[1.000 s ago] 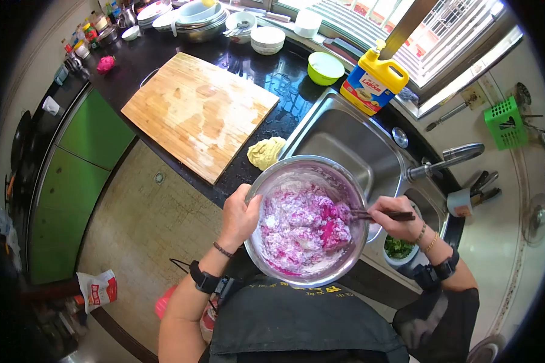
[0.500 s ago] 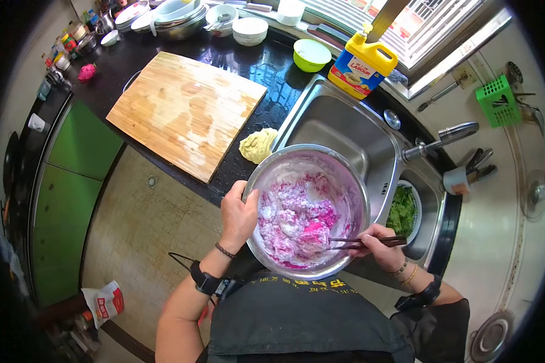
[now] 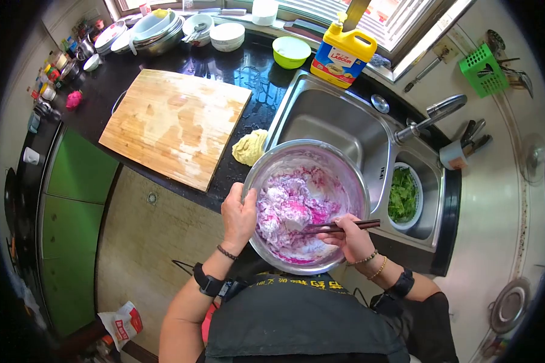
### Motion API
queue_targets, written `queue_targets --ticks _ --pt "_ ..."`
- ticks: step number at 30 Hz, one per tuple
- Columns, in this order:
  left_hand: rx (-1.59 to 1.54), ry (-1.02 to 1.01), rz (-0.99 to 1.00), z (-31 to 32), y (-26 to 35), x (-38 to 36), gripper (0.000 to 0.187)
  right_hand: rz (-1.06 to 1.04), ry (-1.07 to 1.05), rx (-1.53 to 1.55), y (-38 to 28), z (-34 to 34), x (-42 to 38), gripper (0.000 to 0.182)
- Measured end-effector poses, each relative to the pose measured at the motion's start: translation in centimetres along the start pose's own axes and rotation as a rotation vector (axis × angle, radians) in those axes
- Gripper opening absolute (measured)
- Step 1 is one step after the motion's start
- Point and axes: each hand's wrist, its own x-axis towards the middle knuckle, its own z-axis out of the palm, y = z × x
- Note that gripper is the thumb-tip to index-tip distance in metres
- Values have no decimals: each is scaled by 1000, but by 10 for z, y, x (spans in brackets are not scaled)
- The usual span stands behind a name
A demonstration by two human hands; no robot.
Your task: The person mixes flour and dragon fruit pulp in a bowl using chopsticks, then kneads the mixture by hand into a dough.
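A steel mixing bowl [image 3: 351, 175] sits at the counter's front edge, beside the sink, holding a clumpy pink and white dough mix [image 3: 290, 212]. My left hand [image 3: 239, 215] grips the bowl's left rim. My right hand [image 3: 349, 237] is over the bowl's near right side and holds dark chopsticks [image 3: 339, 226], whose tips are in the mix.
A lump of yellow dough [image 3: 249, 147] lies left of the bowl, next to a large wooden board [image 3: 175, 124]. The sink [image 3: 336, 124] and tap [image 3: 433, 115] are behind, with a basket of greens [image 3: 402, 195] to the right. A yellow bottle [image 3: 343, 51], green bowl [image 3: 290, 51] and stacked dishes [image 3: 157, 27] line the back.
My right hand has swung with the chopsticks from the bowl's right side around to its near side, turning the pink mix. The view has shifted; the left hand stays on the rim.
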Motion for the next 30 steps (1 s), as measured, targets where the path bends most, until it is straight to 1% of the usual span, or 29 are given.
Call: queue_targets --ticks 2,7,12,14,16,19,20,22,24,26,27,29,30 --pt "-4 -11 -2 -1 0 1 18 7 -9 17 1 -2 1 15" --pt "-9 -42 16 -3 -4 2 19 -16 -44 191 -3 -10 1 16" --pt "-14 -41 12 -3 -1 3 19 -79 -32 187 -26 -18 -6 16" --pt "-24 -39 -1 -2 -2 3 19 -185 -25 103 -36 -23 -8 16" --pt "-15 -31 21 -1 -6 3 20 -218 -8 61 -46 -29 -8 17" --pt "11 -25 55 -1 -7 4 20 -401 28 -233 -62 -28 -10 16" --pt "9 -25 56 0 -6 3 20 -402 30 -234 -58 -31 -4 16" --pt "-5 -34 30 0 -4 3 20 -550 -64 -608 -52 -34 8 13" --pt "23 -29 45 1 -4 3 20 -734 -48 -913 -52 -22 -2 12" --pt "54 -23 60 0 -3 2 20 -700 -127 -1020 -62 -12 -14 12" --pt "48 -20 67 1 -2 2 21 -706 -130 -1020 -69 -7 -22 12" --pt "45 -15 69 1 -2 2 21 -775 -180 -1123 -88 2 -38 10" --pt "74 -23 54 1 -4 2 21 -774 -182 -1123 -97 6 -45 10"
